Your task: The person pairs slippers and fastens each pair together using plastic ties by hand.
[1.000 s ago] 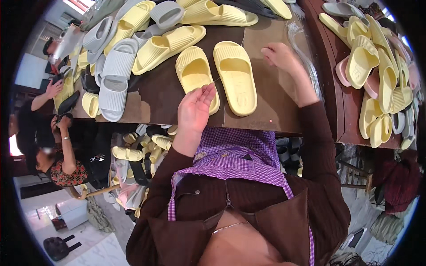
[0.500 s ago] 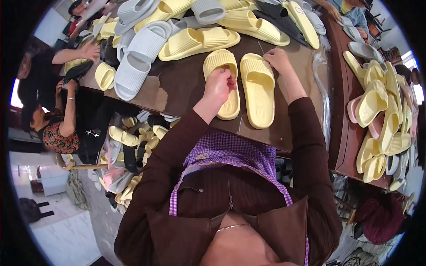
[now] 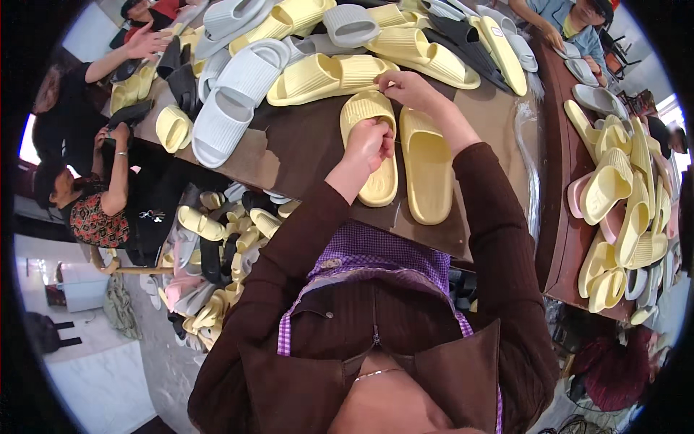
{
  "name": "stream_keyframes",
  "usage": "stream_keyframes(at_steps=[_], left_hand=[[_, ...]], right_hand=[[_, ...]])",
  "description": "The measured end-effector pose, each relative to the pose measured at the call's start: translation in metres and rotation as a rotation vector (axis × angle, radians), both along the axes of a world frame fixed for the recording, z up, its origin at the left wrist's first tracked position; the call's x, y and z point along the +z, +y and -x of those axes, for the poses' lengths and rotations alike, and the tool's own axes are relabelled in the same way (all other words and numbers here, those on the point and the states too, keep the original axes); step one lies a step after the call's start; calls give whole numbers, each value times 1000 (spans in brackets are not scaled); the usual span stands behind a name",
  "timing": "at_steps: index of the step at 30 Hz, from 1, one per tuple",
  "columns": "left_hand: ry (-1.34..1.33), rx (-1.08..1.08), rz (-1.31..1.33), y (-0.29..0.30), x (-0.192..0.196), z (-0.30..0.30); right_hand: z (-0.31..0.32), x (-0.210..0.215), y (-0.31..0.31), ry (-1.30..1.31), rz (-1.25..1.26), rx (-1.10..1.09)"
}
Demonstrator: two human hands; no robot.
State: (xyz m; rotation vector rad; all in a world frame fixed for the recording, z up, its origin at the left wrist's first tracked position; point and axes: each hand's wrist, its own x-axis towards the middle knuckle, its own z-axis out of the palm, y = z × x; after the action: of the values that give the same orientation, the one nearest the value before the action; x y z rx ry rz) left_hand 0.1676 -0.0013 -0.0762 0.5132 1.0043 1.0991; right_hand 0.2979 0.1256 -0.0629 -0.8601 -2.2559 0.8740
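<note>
Two yellow slippers lie side by side on the brown table in front of me, toes away. My left hand (image 3: 371,150) is closed in a pinch over the opening of the left yellow slipper (image 3: 378,189). Whatever those fingertips hold is hidden. My right hand (image 3: 410,92) is raised just beyond the toes, thumb and forefinger pressed together. I cannot make out anything between them. Its wrist and fingers cover part of the strap of the right yellow slipper (image 3: 429,181).
Yellow, grey and black slippers heap along the far side, a grey slipper (image 3: 223,124) among them. More yellow slippers (image 3: 611,177) pile on a table at right, others (image 3: 202,223) below at left. Co-workers (image 3: 101,210) sit at left; another person (image 3: 575,36) works far right.
My right hand has moved left and away from me, off the right slipper's toe. My left hand stays at the left slipper. A thin strand seen near the right hand no longer shows clearly.
</note>
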Motion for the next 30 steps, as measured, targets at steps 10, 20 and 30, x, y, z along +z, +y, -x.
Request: stream_keyframes(at_steps=[10, 20, 30], left_hand=[[-11, 47, 87, 4, 0, -3], [114, 36, -147, -30, 18, 4], [562, -127, -678, 30, 45, -32]], right_hand=[[7, 1, 10, -232, -89, 61], [-34, 15, -36, 37, -133, -392], [-57, 12, -91, 320, -83, -552]])
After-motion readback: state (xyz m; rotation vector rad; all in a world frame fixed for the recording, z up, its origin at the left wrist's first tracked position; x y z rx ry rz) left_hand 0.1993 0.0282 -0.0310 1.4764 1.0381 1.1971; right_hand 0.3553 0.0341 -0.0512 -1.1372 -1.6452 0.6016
